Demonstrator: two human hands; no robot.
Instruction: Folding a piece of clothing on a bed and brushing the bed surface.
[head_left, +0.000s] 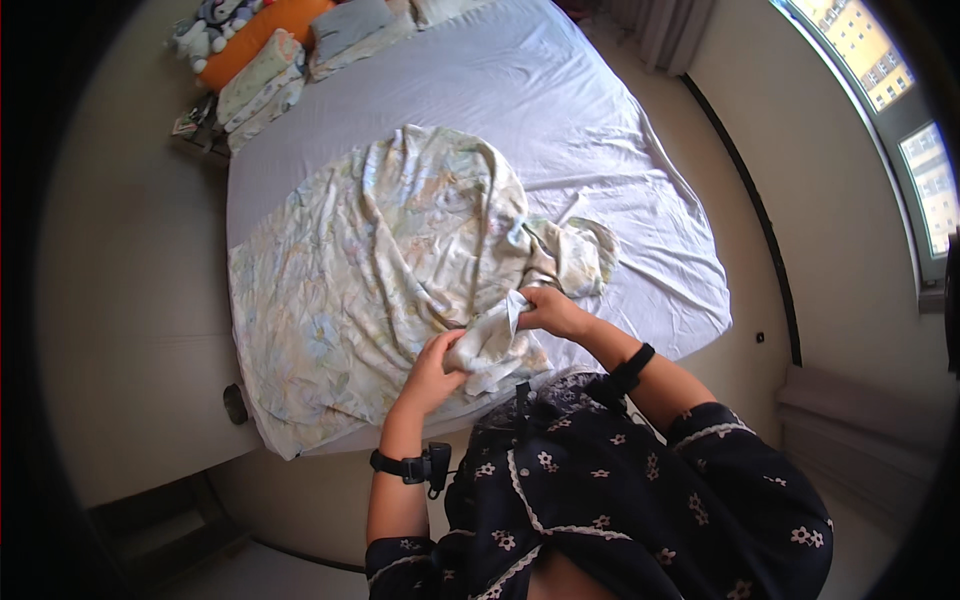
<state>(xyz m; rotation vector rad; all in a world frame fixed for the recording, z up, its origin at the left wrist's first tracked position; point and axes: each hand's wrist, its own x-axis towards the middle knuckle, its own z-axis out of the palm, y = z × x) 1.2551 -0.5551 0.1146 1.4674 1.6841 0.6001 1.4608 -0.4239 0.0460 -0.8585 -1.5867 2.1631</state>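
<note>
A pale floral bed cover (322, 300) lies rumpled over the near left part of the bed, its right side bunched in folds. My left hand (435, 373) grips a gathered part of its edge near the foot of the bed. To the right and slightly farther off, my right hand (553, 311) pinches the same raised fold between thumb and fingers. The paler underside of the cloth shows between both hands. Beyond my right hand, a crumpled end of the cover rests on the lavender fitted sheet (570, 112). Some fingers of both hands are hidden by the fabric.
At the far left corner are folded bedding (262, 90), an orange cushion (259, 41), plush toys (199, 45) and a grey pillow (351, 28). A wall flanks the bed's left side. On the right are a window (862, 60) and a grey curtain (660, 30).
</note>
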